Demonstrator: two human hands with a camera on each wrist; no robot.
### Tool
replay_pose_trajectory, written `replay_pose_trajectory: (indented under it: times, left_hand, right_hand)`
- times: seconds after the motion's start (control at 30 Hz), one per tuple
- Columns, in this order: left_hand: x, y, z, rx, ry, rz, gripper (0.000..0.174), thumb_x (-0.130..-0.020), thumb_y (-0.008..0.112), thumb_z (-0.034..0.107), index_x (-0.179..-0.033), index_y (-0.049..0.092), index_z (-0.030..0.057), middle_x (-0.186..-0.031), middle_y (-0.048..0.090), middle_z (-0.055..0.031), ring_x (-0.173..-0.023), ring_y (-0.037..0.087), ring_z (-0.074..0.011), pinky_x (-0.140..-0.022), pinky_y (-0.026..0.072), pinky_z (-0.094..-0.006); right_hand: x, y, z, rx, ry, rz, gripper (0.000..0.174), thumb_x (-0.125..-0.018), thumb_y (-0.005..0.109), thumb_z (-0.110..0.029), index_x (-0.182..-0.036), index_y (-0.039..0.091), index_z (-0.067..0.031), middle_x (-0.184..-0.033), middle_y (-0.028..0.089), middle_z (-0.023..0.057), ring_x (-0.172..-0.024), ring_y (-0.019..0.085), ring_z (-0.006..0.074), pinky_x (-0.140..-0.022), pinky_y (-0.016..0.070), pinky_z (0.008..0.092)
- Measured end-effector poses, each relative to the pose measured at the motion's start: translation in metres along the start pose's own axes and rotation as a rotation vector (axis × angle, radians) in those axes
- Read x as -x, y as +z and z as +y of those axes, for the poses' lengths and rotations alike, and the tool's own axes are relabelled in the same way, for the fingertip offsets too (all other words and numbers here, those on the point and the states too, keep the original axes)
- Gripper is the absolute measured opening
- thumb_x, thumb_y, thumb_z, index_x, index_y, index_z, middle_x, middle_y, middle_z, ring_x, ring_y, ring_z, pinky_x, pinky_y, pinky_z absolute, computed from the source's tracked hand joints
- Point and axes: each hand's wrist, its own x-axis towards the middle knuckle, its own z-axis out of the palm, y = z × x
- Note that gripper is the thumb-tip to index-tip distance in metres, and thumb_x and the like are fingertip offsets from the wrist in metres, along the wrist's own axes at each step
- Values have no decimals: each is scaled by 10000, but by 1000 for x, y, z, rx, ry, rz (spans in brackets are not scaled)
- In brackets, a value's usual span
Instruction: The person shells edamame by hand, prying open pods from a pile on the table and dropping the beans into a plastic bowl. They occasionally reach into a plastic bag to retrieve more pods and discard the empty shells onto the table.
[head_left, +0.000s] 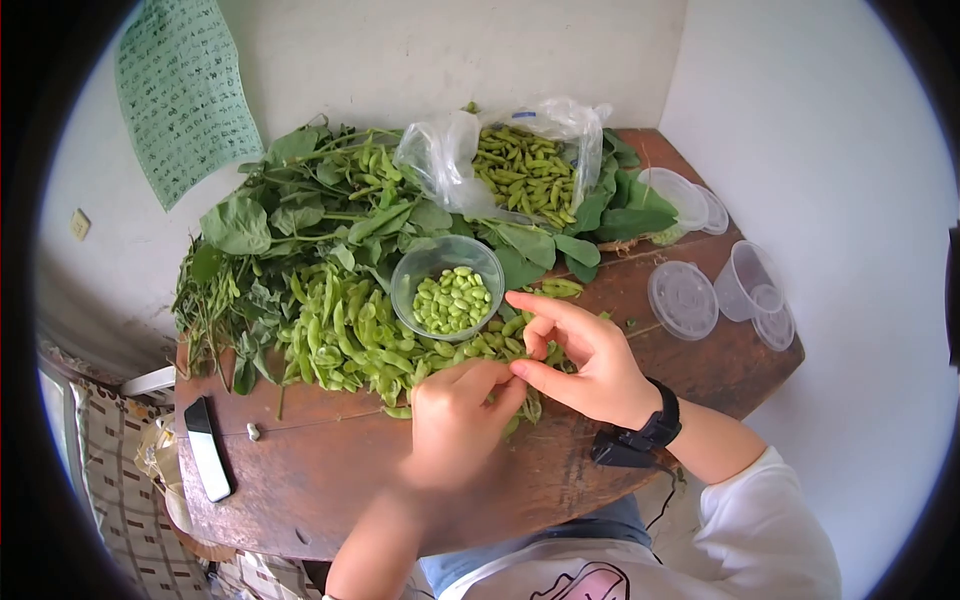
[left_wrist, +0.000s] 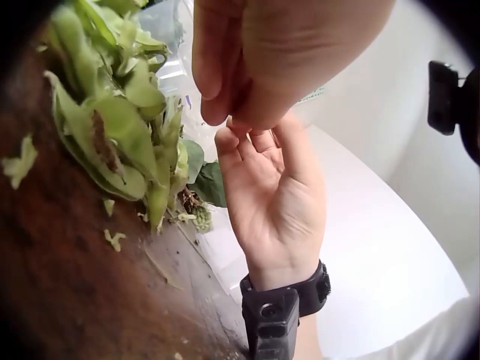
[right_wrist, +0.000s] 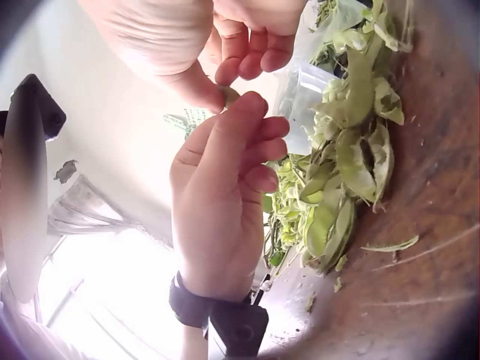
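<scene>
Wooden table (head_left: pixel 330 500), phone (head_left: pixel 207 450), leafy stems (head_left: pixel 238 226), green pods (head_left: pixel 345 325), lids (head_left: pixel 683 300)

Shows scuffed wood with a dull sheen in the brown tabletop (head_left: pixel 300 510); thin, glossy, crumpled plastic in the clear bag (head_left: pixel 440 165); smooth, shiny plastic in the round transparent bowl (head_left: pixel 425 262); matt paper in the green handwritten sheet (head_left: pixel 185 100).

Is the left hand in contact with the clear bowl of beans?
Apart: the head view shows green pods between the left hand and the clear bowl.
</scene>
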Motion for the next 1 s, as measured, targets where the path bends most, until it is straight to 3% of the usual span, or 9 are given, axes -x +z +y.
replay_pose_trajectory:
  times: [0.1, 0.13, 0.2, 0.5, 0.6, 0.67, 0.73, 0.8, 1.0]
  left_hand:
    - [-2, -3, 3, -30, 32, 4, 113, -772, 765, 82, -733, 677, 23, -655, 651, -104, -559, 640, -217, -516, 499, -313]
    - [-3, -4, 3, -19, 28, -9, 119, -775, 764, 97, -727, 677, 31, -647, 646, -104, -551, 634, -220, -515, 491, -323]
    - [-2, -9, 6, -2, -2, -79, 140, -827, 742, 143, -791, 686, 19, -700, 667, -134, -588, 651, -293, -561, 514, -379]
    - [-6, -18, 9, 343, -483, -291, 187, -857, 735, 194, -855, 724, 7, -694, 694, -89, -620, 676, -140, -572, 514, -286]
    - [-3, -15, 9, 439, -479, -197, 173, -857, 729, 178, -863, 728, 5, -717, 712, -93, -637, 688, -151, -593, 528, -290]
    - [-2, -12, 7, 340, -426, -174, 168, -857, 729, 172, -867, 730, 4, -729, 716, -102, -640, 692, -167, -600, 533, -298]
    - [-4, -9, 5, 242, -352, -130, 163, -857, 729, 165, -871, 732, 3, -741, 720, -112, -643, 696, -182, -607, 539, -306]
    - [-4, -7, 4, 147, -204, -98, 151, -863, 723, 155, -892, 741, 8, -746, 719, -124, -634, 695, -216, -607, 542, -321]
    - [-4, -5, 7, 207, -226, -98, 147, -859, 730, 156, -901, 750, 16, -751, 719, -120, -623, 690, -227, -578, 526, -340]
  right_hand:
    - [2, 2, 1, -15, 34, 15, 607, -868, 708, -11, -1434, 496, -70, -889, 575, -24, -819, 531, 71, -743, 461, 235]
    - [2, -1, -4, -12, 84, -64, 646, -888, 658, 73, -1481, 416, -6, -931, 524, -13, -865, 508, 91, -833, 452, 257]
    - [4, 0, -4, 6, 59, -88, 608, -900, 652, 57, -1466, 439, -2, -921, 531, -6, -855, 512, 91, -820, 452, 253]
    - [5, 5, -12, 219, -164, -12, 636, -886, 711, -21, -1471, 461, -41, -865, 574, 29, -801, 545, 128, -772, 476, 274]
    - [2, 2, -11, 143, -136, -7, 601, -878, 718, -23, -1440, 505, -41, -872, 586, 37, -802, 551, 146, -767, 473, 282]
    - [-3, -2, -15, 219, -343, -76, 530, -888, 710, -33, -1396, 556, -39, -883, 607, 50, -795, 567, 150, -746, 476, 286]
    - [-1, -7, -13, 178, -318, -84, 464, -903, 695, -43, -1355, 594, -38, -904, 628, 55, -786, 582, 147, -735, 479, 284]
    - [4, -8, -14, 152, -64, -73, 434, -911, 681, -41, -1339, 608, -38, -916, 634, 57, -809, 589, 140, -777, 482, 280]
    - [0, -4, -4, -193, 74, -60, 582, -925, 669, 0, -1464, 447, -16, -945, 627, 25, -891, 587, 88, -835, 491, 262]
